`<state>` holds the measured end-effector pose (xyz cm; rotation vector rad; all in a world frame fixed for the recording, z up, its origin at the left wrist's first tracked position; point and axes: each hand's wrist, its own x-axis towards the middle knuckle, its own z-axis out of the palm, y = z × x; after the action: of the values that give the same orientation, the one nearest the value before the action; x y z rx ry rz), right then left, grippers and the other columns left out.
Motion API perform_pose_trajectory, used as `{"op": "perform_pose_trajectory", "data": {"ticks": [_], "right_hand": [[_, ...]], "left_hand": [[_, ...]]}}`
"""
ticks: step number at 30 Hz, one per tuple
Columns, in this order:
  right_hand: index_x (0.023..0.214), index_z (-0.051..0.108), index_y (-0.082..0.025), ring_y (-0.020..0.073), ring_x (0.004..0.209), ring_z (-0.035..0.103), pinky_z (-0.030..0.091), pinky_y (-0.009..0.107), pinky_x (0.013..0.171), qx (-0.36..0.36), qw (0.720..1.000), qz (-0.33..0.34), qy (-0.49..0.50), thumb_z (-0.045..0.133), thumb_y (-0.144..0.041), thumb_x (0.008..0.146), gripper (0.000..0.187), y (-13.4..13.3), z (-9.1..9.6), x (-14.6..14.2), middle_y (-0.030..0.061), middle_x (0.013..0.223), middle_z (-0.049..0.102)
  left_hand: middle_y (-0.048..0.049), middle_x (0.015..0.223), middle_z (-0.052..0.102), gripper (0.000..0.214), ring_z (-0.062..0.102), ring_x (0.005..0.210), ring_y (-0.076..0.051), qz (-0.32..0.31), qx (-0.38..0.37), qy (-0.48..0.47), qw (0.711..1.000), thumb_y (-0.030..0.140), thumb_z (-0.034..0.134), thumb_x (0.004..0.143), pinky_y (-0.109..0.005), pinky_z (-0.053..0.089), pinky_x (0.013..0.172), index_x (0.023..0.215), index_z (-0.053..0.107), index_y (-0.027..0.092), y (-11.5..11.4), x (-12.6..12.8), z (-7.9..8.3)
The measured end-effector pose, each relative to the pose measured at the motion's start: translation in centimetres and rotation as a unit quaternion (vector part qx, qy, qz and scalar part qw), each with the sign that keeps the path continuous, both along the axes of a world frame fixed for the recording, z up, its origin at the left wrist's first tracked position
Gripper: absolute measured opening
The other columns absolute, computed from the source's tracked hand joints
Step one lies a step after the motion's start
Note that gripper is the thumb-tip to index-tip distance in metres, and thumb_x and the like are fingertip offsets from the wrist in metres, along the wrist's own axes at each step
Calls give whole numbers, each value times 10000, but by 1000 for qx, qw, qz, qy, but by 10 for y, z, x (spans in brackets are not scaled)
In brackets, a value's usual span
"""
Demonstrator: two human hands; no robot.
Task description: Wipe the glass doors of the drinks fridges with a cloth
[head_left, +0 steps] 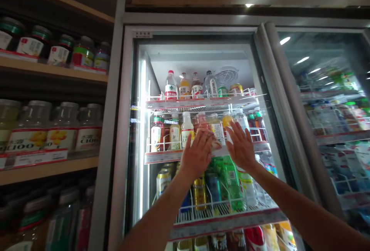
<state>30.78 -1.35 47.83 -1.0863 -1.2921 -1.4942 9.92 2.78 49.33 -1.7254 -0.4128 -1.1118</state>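
Observation:
Both my arms reach up toward a lit drinks fridge point(127, 128). My left hand point(198, 153) is open with its fingers stretched, in front of the bottles on the second shelf point(162, 155). Beside it, my right hand point(240, 146) is open too, palm facing the fridge and fingers spread, just below an orange-capped bottle point(227, 122). Neither hand holds anything. A peach-coloured bottle point(216, 128) shows between the two hands. I cannot tell whether the palms rest on glass or reach the bottles.
The top shelf point(202, 102) carries water and juice bottles. Cans and green bottles fill the shelf below my hands point(225, 220). A second glass-door fridge point(332, 128) stands to the right. Wooden shelves point(52, 72) with jars line the left wall.

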Motion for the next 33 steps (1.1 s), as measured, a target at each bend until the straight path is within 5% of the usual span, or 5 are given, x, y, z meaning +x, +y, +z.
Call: {"op": "perform_pose_trajectory", "data": {"ticks": [6, 13, 19, 24, 33], "right_hand": [[1411, 226, -274, 199, 1377, 251, 233, 461, 1097, -9, 1000, 2, 16, 333, -294, 911, 511, -2, 0, -2, 51, 1461, 343], [1356, 334, -236, 204, 1367, 272, 231, 445, 1098, 1, 1000, 4, 14, 347, -267, 899, 458, -3, -1, -1, 71, 1443, 372], [1373, 296, -253, 202, 1374, 257, 237, 461, 1098, -7, 1000, -5, 20, 338, -276, 899, 476, -3, 0, -2, 67, 1443, 370], [1400, 245, -276, 201, 1373, 260, 234, 463, 1104, -17, 999, -9, 30, 323, -269, 899, 507, -6, 1, -3, 52, 1447, 364], [1395, 274, -243, 192, 1384, 228, 224, 451, 1111, -28, 998, -30, 37, 302, -295, 900, 499, -6, 1, -4, 60, 1457, 347]], "left_hand": [[-152, 1396, 411, 489, 334, 1315, -317, 0, -22, -266, 964, 303, 390, 866, -582, 248, 1043, 1332, 389, 155, 20, -76, 63], [-20, 1380, 458, 441, 308, 1339, -203, -26, 74, 146, 986, 254, 410, 863, -443, 175, 1119, 1304, 422, 237, 14, -43, 20], [-134, 1419, 384, 460, 273, 1350, -294, -16, -31, -194, 980, 302, 363, 879, -525, 188, 1088, 1311, 421, 153, 22, -74, 59], [-12, 1400, 433, 422, 291, 1349, -205, -41, -38, 98, 994, 337, 340, 896, -455, 179, 1117, 1306, 413, 263, 14, -52, 39], [-25, 1456, 342, 451, 212, 1375, -258, -63, -53, -32, 996, 365, 324, 906, -494, 156, 1120, 1330, 391, 227, 12, -54, 30]]}}
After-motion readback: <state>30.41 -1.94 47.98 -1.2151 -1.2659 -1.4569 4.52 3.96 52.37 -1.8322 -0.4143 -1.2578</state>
